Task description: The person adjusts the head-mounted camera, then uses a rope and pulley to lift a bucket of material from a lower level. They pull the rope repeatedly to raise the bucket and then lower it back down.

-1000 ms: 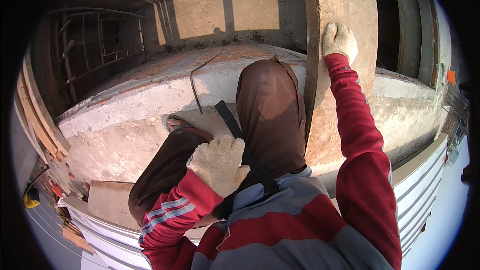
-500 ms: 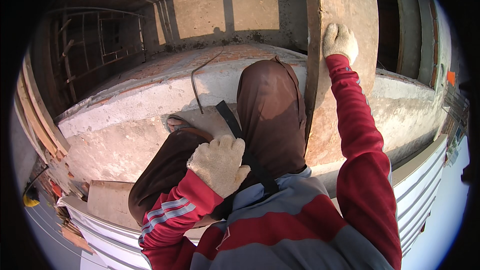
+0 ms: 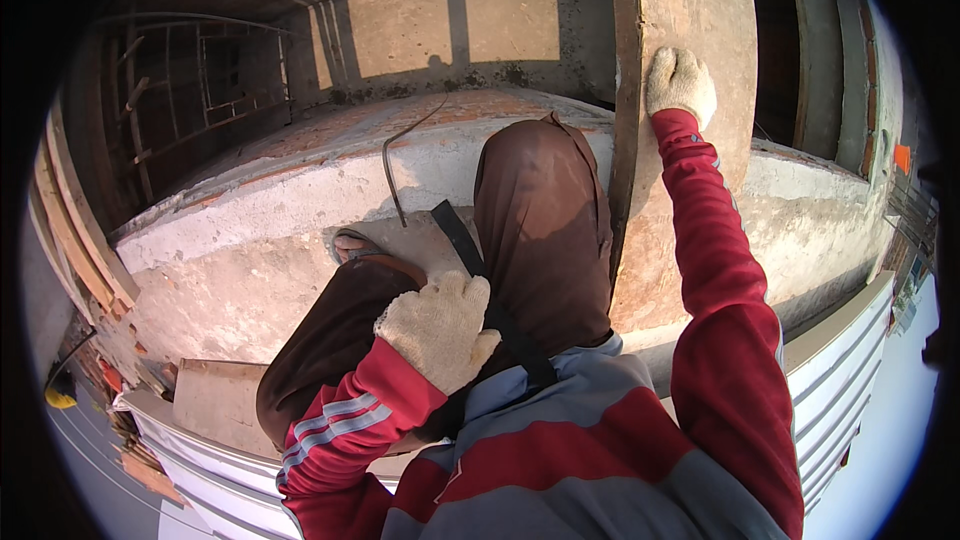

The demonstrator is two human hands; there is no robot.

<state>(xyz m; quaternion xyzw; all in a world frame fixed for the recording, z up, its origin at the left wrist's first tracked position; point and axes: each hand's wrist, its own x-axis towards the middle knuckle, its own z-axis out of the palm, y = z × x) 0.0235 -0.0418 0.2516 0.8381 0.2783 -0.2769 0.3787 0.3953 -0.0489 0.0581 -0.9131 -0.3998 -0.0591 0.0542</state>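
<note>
My left hand, in a cream knitted glove, is closed in front of my bent left leg. Its fingers curl under, and whatever they might hold is hidden. Right beside its thumb runs a flat black strap, slanting across my lap; I cannot tell whether the hand grips it. My right arm is stretched far forward. The right hand, gloved alike, makes a fist against the broad face of a tall concrete-coloured column, close to its left edge. Its palm side is out of sight.
A rough masonry ledge crosses ahead of my knees. A bent metal rod lies over it. Beyond is a lower, shaded space with a bar frame. Timber boards lean at far left. White corrugated sheeting is at lower right.
</note>
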